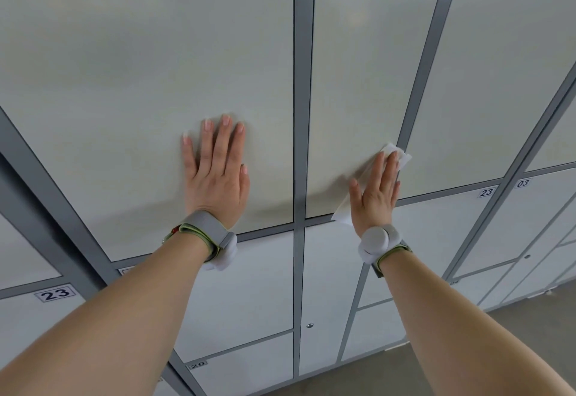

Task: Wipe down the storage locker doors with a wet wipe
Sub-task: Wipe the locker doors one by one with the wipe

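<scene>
Two tall pale grey locker doors fill the view, split by a grey frame strip [304, 90]. My left hand [216, 171] lies flat, fingers straight, on the lower part of the left door [140, 68]. On the narrower door to the right [367, 68] my right hand [377, 191] presses a white wet wipe [397, 154] flat against the surface near that door's lower right corner. The wipe shows above my fingertips and below my thumb; its middle is hidden under the palm.
Smaller numbered doors sit below, with labels 23 [55, 293], 20 [197, 365], 23 [487, 192] and 03 [523, 183]. A small round lock [309, 325] is on a lower door. Grey floor [467, 349] runs along the lockers at the lower right. Both wrists wear grey bands.
</scene>
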Demonstrator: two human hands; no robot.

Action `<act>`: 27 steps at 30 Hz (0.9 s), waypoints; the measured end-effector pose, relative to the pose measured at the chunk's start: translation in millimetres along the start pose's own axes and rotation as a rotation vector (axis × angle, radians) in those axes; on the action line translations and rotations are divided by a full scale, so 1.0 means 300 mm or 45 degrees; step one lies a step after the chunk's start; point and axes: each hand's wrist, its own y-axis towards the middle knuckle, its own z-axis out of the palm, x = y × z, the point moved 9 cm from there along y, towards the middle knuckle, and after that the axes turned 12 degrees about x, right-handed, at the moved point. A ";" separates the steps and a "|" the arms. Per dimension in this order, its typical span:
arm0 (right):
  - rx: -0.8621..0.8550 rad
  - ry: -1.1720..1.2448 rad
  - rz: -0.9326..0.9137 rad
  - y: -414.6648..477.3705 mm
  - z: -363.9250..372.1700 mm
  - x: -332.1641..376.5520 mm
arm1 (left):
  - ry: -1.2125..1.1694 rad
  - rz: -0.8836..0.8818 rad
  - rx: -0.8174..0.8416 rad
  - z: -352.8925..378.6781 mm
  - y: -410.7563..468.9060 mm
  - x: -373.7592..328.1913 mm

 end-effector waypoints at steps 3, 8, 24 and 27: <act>0.035 0.018 0.058 -0.011 0.029 -0.042 | 0.002 -0.003 0.004 0.003 -0.002 -0.004; 0.270 -0.038 0.238 -0.114 0.147 -0.163 | 0.008 -0.005 0.007 0.006 -0.002 -0.004; 0.305 0.004 0.249 -0.151 0.189 -0.121 | 0.003 0.010 0.033 0.013 -0.012 -0.009; 0.410 -0.034 0.157 -0.191 0.243 -0.071 | -0.005 0.011 0.039 0.008 -0.013 -0.005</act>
